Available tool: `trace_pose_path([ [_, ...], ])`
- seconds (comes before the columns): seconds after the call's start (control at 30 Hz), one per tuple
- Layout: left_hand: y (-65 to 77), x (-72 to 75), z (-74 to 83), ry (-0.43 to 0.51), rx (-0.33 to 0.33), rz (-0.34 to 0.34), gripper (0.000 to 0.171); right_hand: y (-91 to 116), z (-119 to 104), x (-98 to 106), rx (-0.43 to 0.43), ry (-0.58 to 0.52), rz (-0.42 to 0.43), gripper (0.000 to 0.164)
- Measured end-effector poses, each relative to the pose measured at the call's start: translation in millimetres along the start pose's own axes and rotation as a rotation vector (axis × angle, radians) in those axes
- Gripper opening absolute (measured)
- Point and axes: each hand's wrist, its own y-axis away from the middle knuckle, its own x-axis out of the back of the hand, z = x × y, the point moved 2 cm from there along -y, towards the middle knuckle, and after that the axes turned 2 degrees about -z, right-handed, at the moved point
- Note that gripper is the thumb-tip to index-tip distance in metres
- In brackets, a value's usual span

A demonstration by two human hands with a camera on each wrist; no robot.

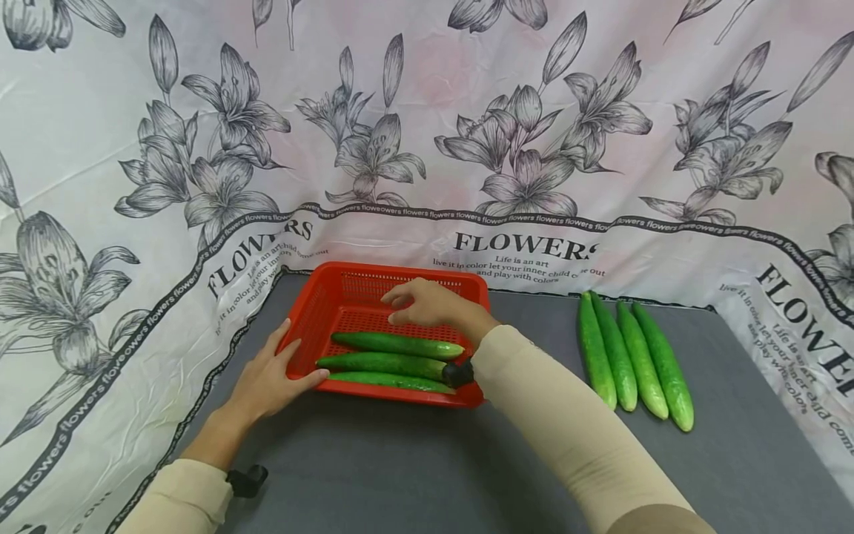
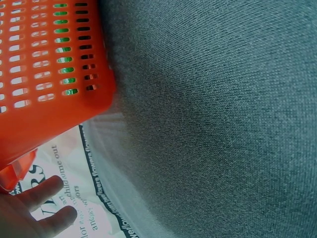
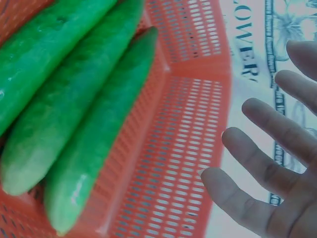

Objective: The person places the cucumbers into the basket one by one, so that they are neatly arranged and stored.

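A red plastic basket (image 1: 400, 400) with slotted walls stands on the grey table. Three green cucumbers lie side by side along its front half, the rearmost cucumber (image 1: 394, 344) slightly apart from the others. My left hand (image 1: 267, 378) is at the basket's front left corner, thumb by the rim and fingers spread along the left side. Over the basket, behind the cucumbers, hovers my right hand (image 1: 427, 304) with nothing in it. In the right wrist view its fingers (image 3: 262, 148) are spread and loosely bent, apart from the cucumbers (image 3: 99, 144).
Several more cucumbers (image 1: 637, 360) lie in a row on the grey tabletop (image 1: 534, 460), to the right of the basket. A white flower-printed cloth (image 1: 440, 185) hangs behind the table and along both sides, close to the basket's back rim.
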Motion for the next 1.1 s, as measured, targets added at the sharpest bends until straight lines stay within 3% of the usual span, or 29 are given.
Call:
trace_pose_path([
  [0.43, 1.6, 1.2, 1.4, 0.003, -0.005, 0.003, 0.089, 55, -21, 31, 0.093, 0.039, 0.060, 0.046],
  [0.8, 3.6, 0.7, 0.5, -0.011, -0.017, 0.027, 0.087, 103, -20, 55, 0.161, 0.010, 0.153, 0.048],
  [1.1, 3.5, 0.1, 2.1, -0.014, -0.022, 0.031, 0.086, 140, -15, 68, 0.086, -0.060, 0.224, 0.048],
])
